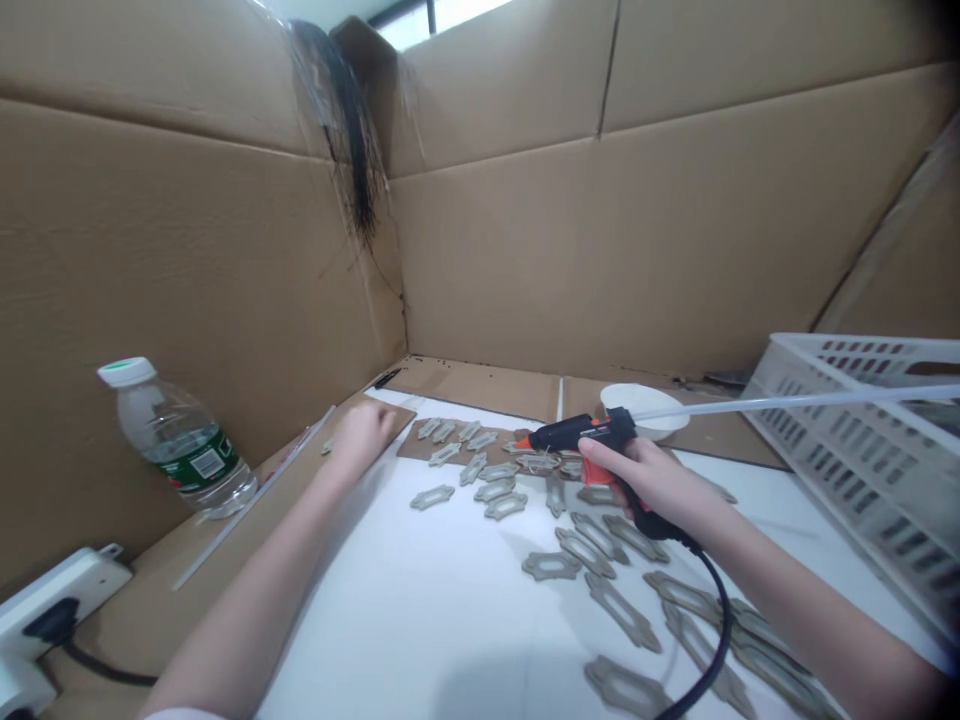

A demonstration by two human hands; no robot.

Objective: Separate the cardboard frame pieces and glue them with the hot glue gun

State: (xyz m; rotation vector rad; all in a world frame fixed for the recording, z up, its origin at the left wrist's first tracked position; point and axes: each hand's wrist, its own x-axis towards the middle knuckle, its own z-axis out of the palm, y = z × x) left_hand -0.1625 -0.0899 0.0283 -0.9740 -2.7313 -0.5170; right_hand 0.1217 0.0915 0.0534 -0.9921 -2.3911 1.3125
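Nearest, the black power cord (721, 620) of the hot glue gun (577, 432) trails over die-cut cardboard frames (551, 566) on the white bench (375, 600); a tug could drag them. Your right hand (645, 480) closes its fingers round the grip. The nozzle (519, 442) points toward your left hand (364, 437), whose fingers lie together on a brown card sheet (442, 445), gripping nothing visible: a slip risks burns. Farther off stand a water bottle (176, 435) and a white plastic crate (847, 440).
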